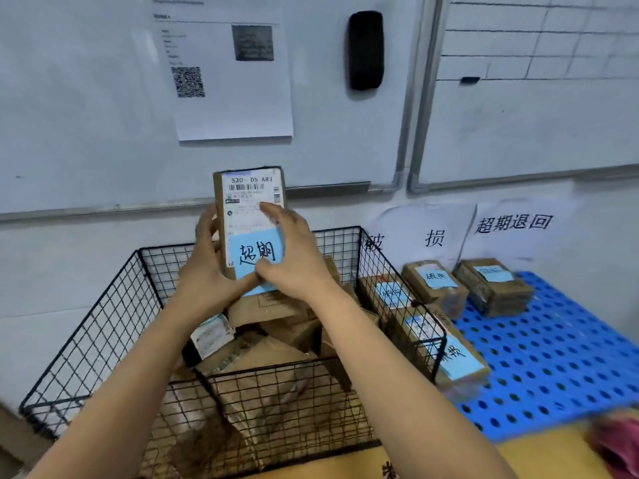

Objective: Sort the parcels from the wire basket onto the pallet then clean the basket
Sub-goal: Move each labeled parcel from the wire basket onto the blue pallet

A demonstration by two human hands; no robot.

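Observation:
I hold a small brown cardboard parcel (249, 195) upright above the black wire basket (103, 326). It carries a white shipping label and a blue handwritten note. My left hand (207, 267) grips its left edge and bottom. My right hand (294, 257) holds its right edge, thumb on the blue note. Several more cardboard parcels (262, 344) lie piled inside the basket. To the right lies the blue perforated plastic pallet (560, 357) with several blue-noted parcels (435, 281) on it.
Two whiteboards hang on the wall behind, one with a printed sheet (235, 74) and a black eraser (366, 50). Two paper signs (511, 226) with black characters are taped above the pallet. A pink cloth (619, 440) lies at the lower right corner.

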